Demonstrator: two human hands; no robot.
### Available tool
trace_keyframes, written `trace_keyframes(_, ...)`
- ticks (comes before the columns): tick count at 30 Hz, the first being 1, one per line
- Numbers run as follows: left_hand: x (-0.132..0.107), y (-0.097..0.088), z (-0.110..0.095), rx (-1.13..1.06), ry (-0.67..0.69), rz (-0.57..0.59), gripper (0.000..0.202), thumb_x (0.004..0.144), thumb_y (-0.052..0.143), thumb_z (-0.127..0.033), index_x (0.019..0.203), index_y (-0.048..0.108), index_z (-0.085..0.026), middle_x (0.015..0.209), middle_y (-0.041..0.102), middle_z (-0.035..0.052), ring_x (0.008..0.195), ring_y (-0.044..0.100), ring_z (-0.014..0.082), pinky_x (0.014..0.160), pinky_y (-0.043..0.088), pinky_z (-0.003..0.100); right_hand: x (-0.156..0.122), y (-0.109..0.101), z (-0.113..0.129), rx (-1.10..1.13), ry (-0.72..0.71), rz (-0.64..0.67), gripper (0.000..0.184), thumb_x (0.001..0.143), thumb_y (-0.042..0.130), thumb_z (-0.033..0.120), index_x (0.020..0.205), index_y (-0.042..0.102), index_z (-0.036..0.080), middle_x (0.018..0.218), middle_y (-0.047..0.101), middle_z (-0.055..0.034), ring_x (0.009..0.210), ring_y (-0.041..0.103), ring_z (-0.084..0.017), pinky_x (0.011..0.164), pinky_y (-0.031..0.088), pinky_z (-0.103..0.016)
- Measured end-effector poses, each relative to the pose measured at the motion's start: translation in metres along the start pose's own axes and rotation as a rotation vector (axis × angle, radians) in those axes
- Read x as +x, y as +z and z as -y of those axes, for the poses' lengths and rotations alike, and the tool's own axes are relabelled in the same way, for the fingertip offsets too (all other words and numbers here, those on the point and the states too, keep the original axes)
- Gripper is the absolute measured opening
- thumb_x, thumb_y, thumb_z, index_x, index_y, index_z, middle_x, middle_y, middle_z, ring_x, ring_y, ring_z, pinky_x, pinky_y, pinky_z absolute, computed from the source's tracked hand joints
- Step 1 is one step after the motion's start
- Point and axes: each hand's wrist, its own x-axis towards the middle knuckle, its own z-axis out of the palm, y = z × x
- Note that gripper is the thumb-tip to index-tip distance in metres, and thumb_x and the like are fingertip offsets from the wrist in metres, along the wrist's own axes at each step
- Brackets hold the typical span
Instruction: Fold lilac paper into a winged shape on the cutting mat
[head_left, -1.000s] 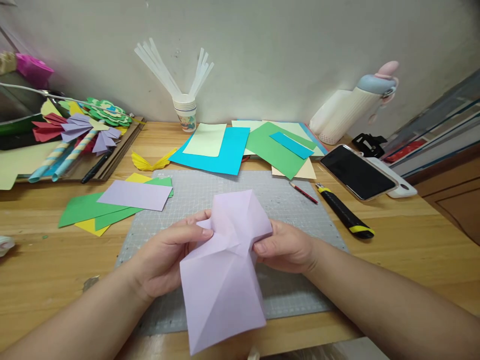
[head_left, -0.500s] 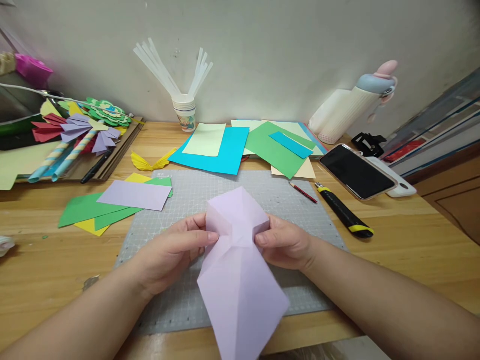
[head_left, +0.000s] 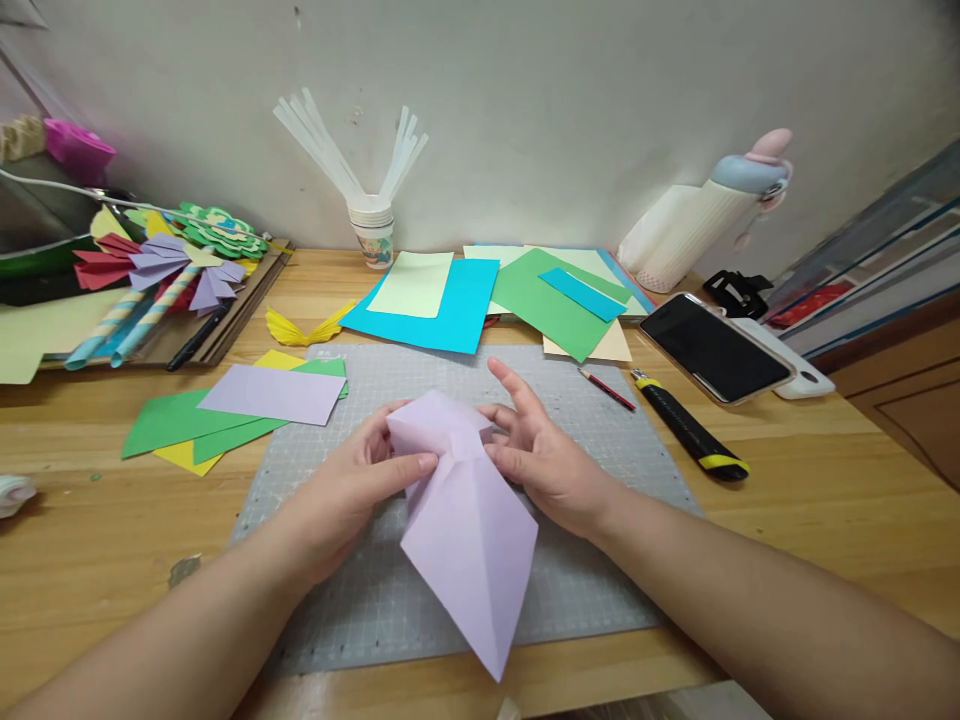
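Observation:
A partly folded sheet of lilac paper (head_left: 469, 540) is held above the grey cutting mat (head_left: 600, 590), its long pointed flap hanging toward me. My left hand (head_left: 375, 480) grips the left side, thumb on top near the central pinch and fingers behind. On the right edge, my right hand (head_left: 540, 455) pinches the paper between thumb and fingers, with one finger raised away from it. Creases run down the middle of the sheet. The paper hides most of the left fingertips.
Left of the mat lie a lilac strip (head_left: 274, 393) and green strips (head_left: 165, 420). Behind are a blue sheet (head_left: 450, 330), a green sheet (head_left: 559, 310) and paper cups (head_left: 373, 235) with straws. To the right lie a pencil (head_left: 607, 388), a utility knife (head_left: 690, 425) and a phone (head_left: 716, 345).
The lilac paper has narrowed as its sides fold inward, and its upper part has shifted left. One right finger has lifted off the paper. The camera view has shifted slightly.

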Motion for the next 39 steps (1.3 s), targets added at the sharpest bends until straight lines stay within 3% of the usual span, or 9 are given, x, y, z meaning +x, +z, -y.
trace_keyframes(3, 0.000, 0.000, 0.002, 0.080, 0.011, -0.121, 0.080, 0.071, 0.078, -0.036, 0.137, 0.035, -0.025, 0.110, 0.062, 0.0066, 0.102, 0.063, 0.0256, 0.078, 0.049, 0.034, 0.001, -0.002, -0.002, -0.086, -0.046, 0.019, 0.085, 0.078, 0.078, 0.028, 0.145, 0.027, 0.038, 0.110, 0.053, -0.0012, 0.090, 0.062, -0.014, 0.075, 0.051, -0.027)
trace_keyframes(6, 0.001, -0.001, 0.006, 0.208, 0.087, -0.176, 0.084, 0.071, 0.076, -0.034, 0.140, 0.027, -0.028, 0.123, 0.049, 0.0079, 0.096, 0.061, 0.0201, 0.076, 0.051, 0.032, 0.001, -0.004, -0.004, -0.119, -0.030, 0.023, 0.075, 0.078, 0.077, 0.028, 0.140, 0.034, 0.035, 0.115, 0.051, -0.0029, 0.096, 0.061, -0.016, 0.076, 0.051, -0.027)
trace_keyframes(11, 0.004, -0.007, 0.010, 0.462, 0.199, -0.146, 0.061, 0.077, 0.068, -0.034, 0.131, 0.040, -0.027, 0.134, 0.042, 0.0093, 0.110, 0.056, 0.0241, 0.086, 0.051, 0.039, 0.002, -0.006, -0.003, -0.156, -0.005, 0.007, 0.066, 0.079, 0.075, 0.028, 0.135, 0.042, 0.036, 0.120, 0.050, -0.0034, 0.097, 0.059, -0.016, 0.077, 0.050, -0.028)
trace_keyframes(14, 0.004, -0.010, 0.008, 0.674, 0.379, -0.127, 0.046, 0.080, 0.064, -0.029, 0.124, 0.050, -0.026, 0.136, 0.042, 0.0090, 0.131, 0.041, 0.0290, 0.105, 0.039, 0.048, 0.002, -0.007, -0.003, -0.208, 0.000, 0.007, 0.057, 0.080, 0.074, 0.026, 0.130, 0.048, 0.035, 0.123, 0.048, -0.0032, 0.095, 0.058, -0.015, 0.073, 0.050, -0.027)
trace_keyframes(17, 0.001, -0.011, 0.005, 0.839, 0.525, -0.081, 0.041, 0.082, 0.061, -0.021, 0.122, 0.053, -0.027, 0.139, 0.043, 0.0082, 0.136, 0.036, 0.0282, 0.112, 0.030, 0.050, 0.002, -0.009, -0.006, -0.329, -0.047, 0.025, 0.045, 0.083, 0.070, 0.027, 0.125, 0.053, 0.032, 0.122, 0.049, -0.0052, 0.097, 0.058, -0.017, 0.072, 0.052, -0.029)
trace_keyframes(23, -0.008, -0.006, 0.001, 1.060, 0.703, -0.054, 0.041, 0.081, 0.055, -0.010, 0.116, 0.056, -0.031, 0.128, 0.058, 0.0006, 0.126, 0.048, 0.0238, 0.108, 0.029, 0.048, -0.001, -0.011, -0.009, -0.603, -0.313, 0.030, 0.040, 0.084, 0.067, 0.021, 0.121, 0.059, 0.033, 0.135, 0.039, -0.0054, 0.126, 0.045, -0.023, 0.103, 0.042, -0.044)
trace_keyframes(27, -0.008, -0.005, 0.002, 1.083, 0.714, -0.051, 0.040, 0.080, 0.052, -0.007, 0.111, 0.057, -0.032, 0.123, 0.061, -0.0023, 0.122, 0.051, 0.0208, 0.106, 0.028, 0.045, -0.004, -0.008, -0.004, -0.741, -0.390, 0.053, 0.039, 0.086, 0.063, 0.018, 0.122, 0.059, 0.033, 0.136, 0.043, -0.0060, 0.133, 0.039, -0.022, 0.106, 0.038, -0.044)
trace_keyframes(35, -0.009, -0.006, 0.005, 1.085, 0.719, -0.045, 0.034, 0.084, 0.052, -0.008, 0.111, 0.053, -0.029, 0.109, 0.065, -0.0032, 0.108, 0.055, 0.0185, 0.100, 0.033, 0.044, -0.005, -0.006, -0.001, -0.808, -0.441, 0.067, 0.035, 0.086, 0.061, 0.015, 0.117, 0.062, 0.030, 0.131, 0.053, -0.0058, 0.128, 0.047, -0.022, 0.104, 0.040, -0.045)
trace_keyframes(39, -0.009, -0.008, 0.007, 1.079, 0.756, -0.028, 0.041, 0.085, 0.052, -0.006, 0.119, 0.049, -0.029, 0.110, 0.062, -0.0015, 0.105, 0.054, 0.0167, 0.093, 0.040, 0.036, -0.005, -0.005, 0.000, -0.831, -0.451, 0.068, 0.034, 0.087, 0.060, 0.014, 0.116, 0.062, 0.031, 0.128, 0.056, -0.0058, 0.125, 0.049, -0.022, 0.102, 0.041, -0.046)
